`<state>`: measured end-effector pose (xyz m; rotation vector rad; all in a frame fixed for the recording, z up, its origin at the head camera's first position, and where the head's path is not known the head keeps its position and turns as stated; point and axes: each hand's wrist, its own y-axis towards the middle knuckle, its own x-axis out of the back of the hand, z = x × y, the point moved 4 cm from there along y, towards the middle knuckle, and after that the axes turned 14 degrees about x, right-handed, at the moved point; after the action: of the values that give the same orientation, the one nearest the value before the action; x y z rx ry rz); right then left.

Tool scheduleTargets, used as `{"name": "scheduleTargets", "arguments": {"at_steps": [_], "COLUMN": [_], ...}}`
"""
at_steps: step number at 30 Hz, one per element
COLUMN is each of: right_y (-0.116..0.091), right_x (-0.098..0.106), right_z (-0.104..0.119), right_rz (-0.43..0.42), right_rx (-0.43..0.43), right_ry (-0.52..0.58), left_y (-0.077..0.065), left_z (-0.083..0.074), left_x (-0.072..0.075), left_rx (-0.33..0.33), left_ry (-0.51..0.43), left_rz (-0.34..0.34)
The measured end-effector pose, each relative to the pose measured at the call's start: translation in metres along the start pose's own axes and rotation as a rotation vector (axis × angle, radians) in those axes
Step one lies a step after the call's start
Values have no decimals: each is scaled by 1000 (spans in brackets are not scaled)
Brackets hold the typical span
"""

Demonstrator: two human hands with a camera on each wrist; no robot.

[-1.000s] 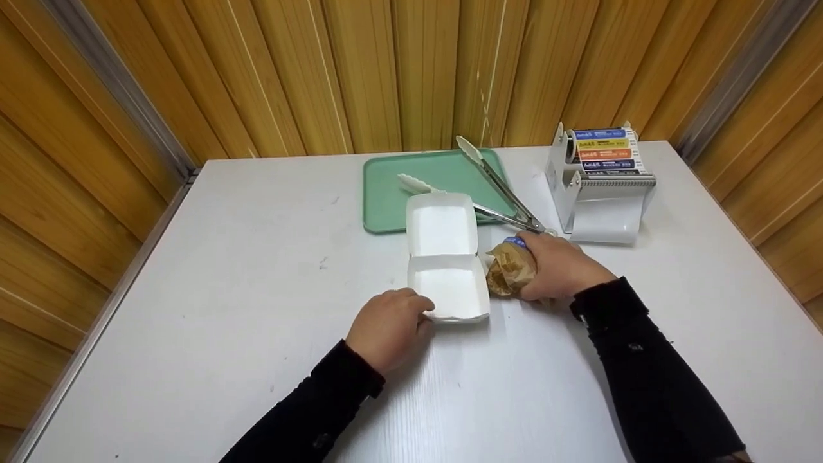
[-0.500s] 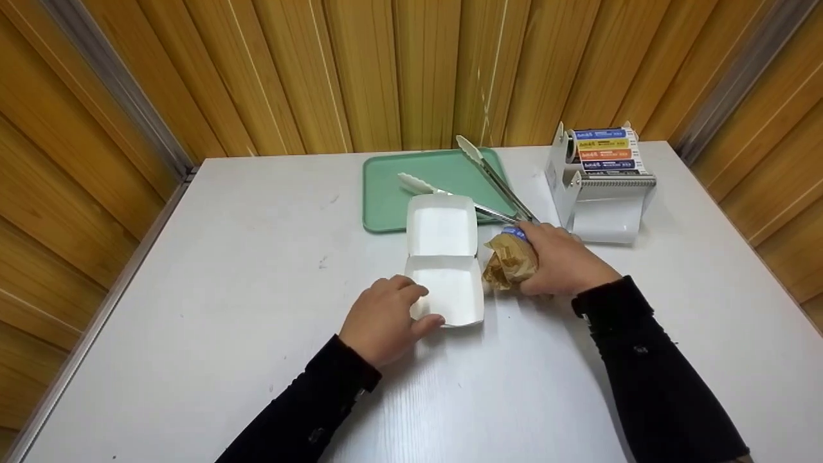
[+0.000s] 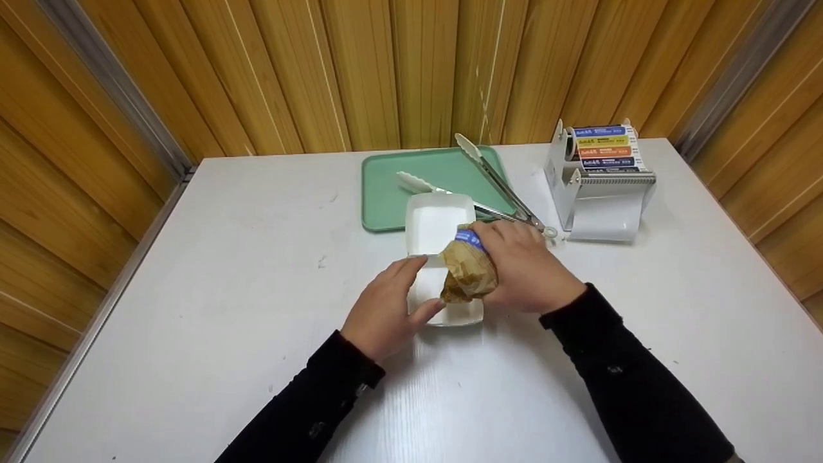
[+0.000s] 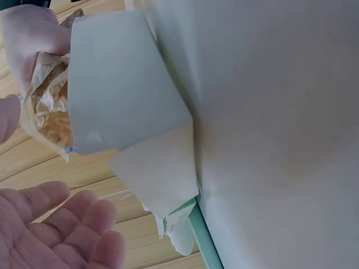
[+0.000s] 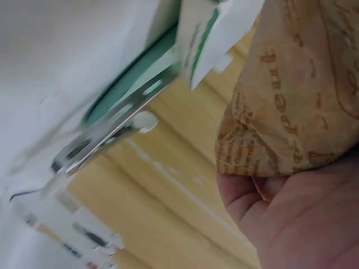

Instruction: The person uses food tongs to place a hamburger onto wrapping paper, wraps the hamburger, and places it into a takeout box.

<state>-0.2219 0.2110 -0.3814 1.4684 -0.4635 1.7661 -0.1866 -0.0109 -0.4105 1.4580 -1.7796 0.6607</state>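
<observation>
A parcel wrapped in printed brown paper (image 3: pixel 470 270), with a blue sticker at its far end, is in my right hand (image 3: pixel 530 267). The fingers hold it from the right, over the lower half of an open white clamshell box (image 3: pixel 439 222). Its contents are hidden by the paper. In the right wrist view the printed paper (image 5: pixel 291 101) lies against the fingers. My left hand (image 3: pixel 386 305) is at the box's left edge, its fingers and thumb spread apart with nothing between them. The left wrist view shows those fingers (image 4: pixel 84 224) relaxed beside the box wall (image 4: pixel 112 84).
Behind the box lies a green tray (image 3: pixel 382 193), which the lid partly overlaps. Metal tongs (image 3: pixel 505 186) with pale tips lie spread across the tray, their hinged end near my right hand. A label dispenser (image 3: pixel 604 173) with coloured rolls stands at the back right of the white table (image 3: pixel 257 257).
My right hand has carried the brown paper parcel leftward from beside the box to over its lower half. The left hand's fingers have spread from the box's near edge.
</observation>
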Motion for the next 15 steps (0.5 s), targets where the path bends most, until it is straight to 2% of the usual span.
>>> {"name": "scheduleTargets", "arguments": {"at_steps": [6,15], "right_y": [12,21], "right_x": [-13,-20], "right_z": [22,31], "right_rz": [8,16], "right_rx": [51,46], "right_ry": [-58,-88], "left_y": [4,8], "left_z": [8,16], "left_x": [-1,-3], "left_rx": [37,49], "left_ry": [-69,-148], "left_rz": [53,109]}}
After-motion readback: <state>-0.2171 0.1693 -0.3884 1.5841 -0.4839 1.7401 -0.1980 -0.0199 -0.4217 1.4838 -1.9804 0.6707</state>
